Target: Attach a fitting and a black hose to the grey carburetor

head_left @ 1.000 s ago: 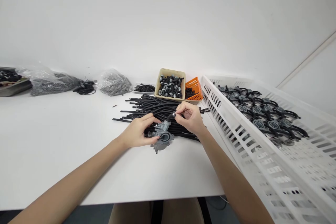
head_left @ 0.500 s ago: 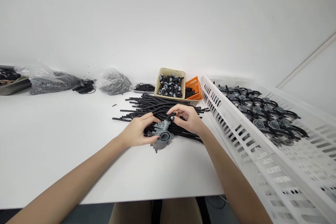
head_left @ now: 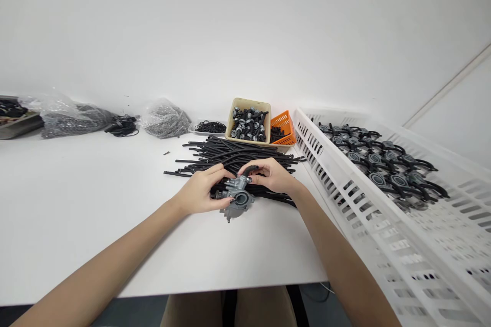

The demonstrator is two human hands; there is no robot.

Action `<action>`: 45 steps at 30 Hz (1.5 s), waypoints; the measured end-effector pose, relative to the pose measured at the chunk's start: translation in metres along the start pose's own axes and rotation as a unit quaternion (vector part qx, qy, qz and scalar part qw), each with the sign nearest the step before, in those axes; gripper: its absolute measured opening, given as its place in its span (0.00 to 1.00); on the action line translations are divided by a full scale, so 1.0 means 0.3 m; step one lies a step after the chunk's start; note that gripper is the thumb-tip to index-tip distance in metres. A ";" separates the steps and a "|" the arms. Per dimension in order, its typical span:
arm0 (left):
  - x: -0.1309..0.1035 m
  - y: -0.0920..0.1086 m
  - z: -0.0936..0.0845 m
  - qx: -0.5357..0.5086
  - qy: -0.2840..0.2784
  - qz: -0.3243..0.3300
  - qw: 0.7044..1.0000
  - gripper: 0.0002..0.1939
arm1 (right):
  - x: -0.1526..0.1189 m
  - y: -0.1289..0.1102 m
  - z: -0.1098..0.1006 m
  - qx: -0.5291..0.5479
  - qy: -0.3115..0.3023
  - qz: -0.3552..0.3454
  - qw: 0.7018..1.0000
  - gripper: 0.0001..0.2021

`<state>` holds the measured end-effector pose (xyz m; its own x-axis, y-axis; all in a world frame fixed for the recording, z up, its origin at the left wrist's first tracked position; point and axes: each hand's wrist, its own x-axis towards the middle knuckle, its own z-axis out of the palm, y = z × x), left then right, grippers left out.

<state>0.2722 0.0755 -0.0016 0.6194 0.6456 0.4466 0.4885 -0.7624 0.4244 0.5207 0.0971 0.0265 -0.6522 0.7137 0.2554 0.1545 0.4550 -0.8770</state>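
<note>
Right hand apart from crate rim.

From the metal body, the white tabletop offers a wide lane at nine o'clock and another at six — between the left forearm at eight and the right forearm at four. Black tubes clutter twelve, backed by the cream tub; the orange basket stands at one — the white crate walls off two to four.
</note>
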 end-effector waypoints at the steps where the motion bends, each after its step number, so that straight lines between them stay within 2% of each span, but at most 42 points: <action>1: 0.000 0.000 0.000 0.000 0.002 0.001 1.000 0.20 | 0.000 0.002 0.001 0.004 0.002 -0.002 1.000 0.09; 7: 0.002 0.001 0.001 -0.001 0.001 -0.003 1.000 0.20 | 0.000 0.008 0.000 0.032 -0.004 -0.014 0.999 0.11; 12: -0.003 0.000 0.000 -0.004 -0.003 -0.005 1.000 0.20 | -0.005 -0.002 -0.014 0.047 0.028 -0.031 0.998 0.12; 15: -0.003 -0.001 0.000 -0.005 0.000 -0.002 1.000 0.20 | -0.005 -0.007 -0.016 0.050 0.026 -0.028 0.998 0.12; 21: 0.002 -0.004 0.000 -0.001 -0.004 0.002 1.000 0.21 | -0.003 -0.004 -0.007 0.031 -0.004 0.002 1.000 0.12; 38: 0.003 0.002 0.001 -0.007 0.000 -0.003 1.000 0.19 | -0.002 0.000 0.006 -0.029 0.019 0.000 0.999 0.08; 45: 0.001 0.000 -0.002 -0.001 -0.003 -0.001 1.000 0.20 | -0.007 -0.010 -0.011 -0.007 0.038 -0.023 0.999 0.08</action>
<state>0.2721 0.0758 -0.0010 0.6221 0.6466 0.4416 0.4886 -0.7613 0.4263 0.5240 0.0960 0.0300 -0.6008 0.7298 0.3263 0.1359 0.4955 -0.8579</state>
